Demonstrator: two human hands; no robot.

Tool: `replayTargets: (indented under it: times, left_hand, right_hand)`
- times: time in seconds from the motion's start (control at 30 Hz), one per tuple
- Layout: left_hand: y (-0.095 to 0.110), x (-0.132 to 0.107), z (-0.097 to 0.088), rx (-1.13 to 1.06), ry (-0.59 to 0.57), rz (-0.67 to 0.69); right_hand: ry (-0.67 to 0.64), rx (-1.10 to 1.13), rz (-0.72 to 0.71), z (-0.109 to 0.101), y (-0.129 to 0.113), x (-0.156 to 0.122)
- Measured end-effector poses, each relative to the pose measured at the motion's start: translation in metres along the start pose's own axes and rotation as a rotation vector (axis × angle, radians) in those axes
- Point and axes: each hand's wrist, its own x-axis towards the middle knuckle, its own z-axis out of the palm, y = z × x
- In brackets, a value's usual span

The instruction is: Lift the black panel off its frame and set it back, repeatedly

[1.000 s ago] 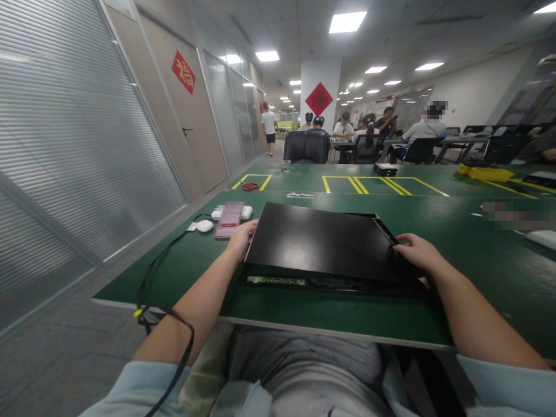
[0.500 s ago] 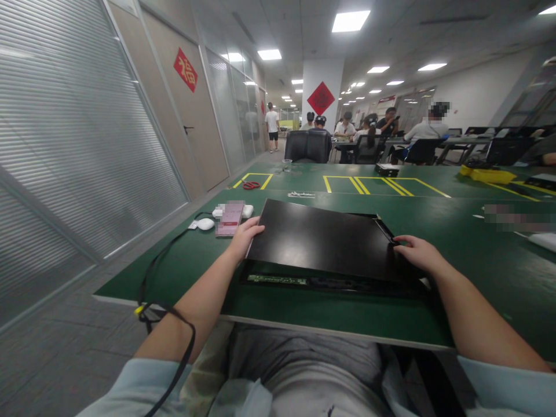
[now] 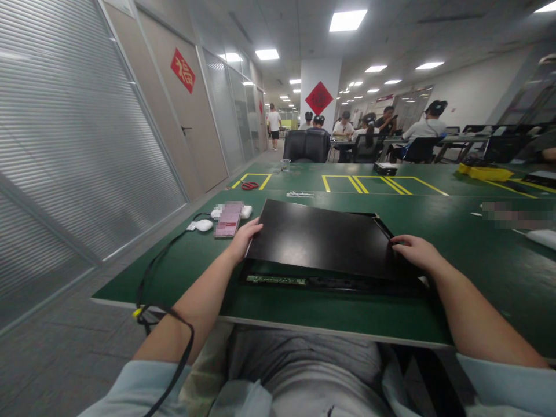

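Observation:
A flat black display panel (image 3: 321,234) lies tilted over a thin black frame (image 3: 347,284), its left side raised. Along the frame's near edge a strip of green circuit board (image 3: 276,280) shows. My left hand (image 3: 244,238) is closed on the panel's left edge, thumb on top and fingers hidden beneath. On the other side, my right hand (image 3: 414,252) pinches the right rim of the black frame close to the panel's right end. The panel covers most of the frame's inside.
Left of the panel, a phone (image 3: 228,220) rests by white plastic pieces and a black cord (image 3: 163,255). Red-handled scissors (image 3: 249,186), a clear cup (image 3: 285,165) and a yellow tray (image 3: 485,171) are farther back on the green table (image 3: 174,281). Several people sit beyond.
Both hands keep their hold, and the panel and frame stay in nearly the same position. The view shifts slightly. A person in the far aisle has walked a little.

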Motion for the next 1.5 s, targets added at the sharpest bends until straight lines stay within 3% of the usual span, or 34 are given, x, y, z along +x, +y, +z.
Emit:
replayTargets:
  times: [0.3,0.63,0.9,1.07,1.17,1.2,1.3,1.43,1.5]
  left_hand:
    - [0.000,-0.006,0.002,-0.052,-0.081,-0.084]
    - [-0.002,-0.004,0.001,-0.097,-0.171,-0.008]
    - [-0.001,-0.007,0.003,-0.123,-0.160,-0.020]
    - [0.001,-0.010,0.005,-0.148,-0.089,-0.026]
    - [0.002,-0.010,0.006,-0.151,-0.063,-0.028]
    - [0.002,-0.009,0.005,-0.153,-0.057,-0.028]
    - [0.000,-0.004,0.000,-0.156,-0.046,-0.031]
    - [-0.003,0.006,-0.011,-0.103,0.011,-0.091]
    - [-0.005,0.010,-0.016,-0.054,0.057,-0.135]
  right_hand:
    - [0.003,-0.001,0.004,0.001,0.000,-0.001]
    - [0.054,0.057,0.051,-0.001,-0.005,-0.001]
    - [0.147,0.416,0.083,0.004,-0.003,-0.001]
    - [0.271,0.865,0.143,-0.005,-0.013,-0.010]
    - [0.137,1.218,0.104,-0.021,-0.026,-0.023]
    - [-0.008,1.286,0.061,-0.026,-0.030,-0.028]
    - [-0.119,1.426,0.010,-0.038,-0.041,-0.045]
    - [-0.186,1.429,0.307,-0.044,-0.052,-0.061]
    - [-0.157,1.456,0.360,-0.044,-0.056,-0.064]
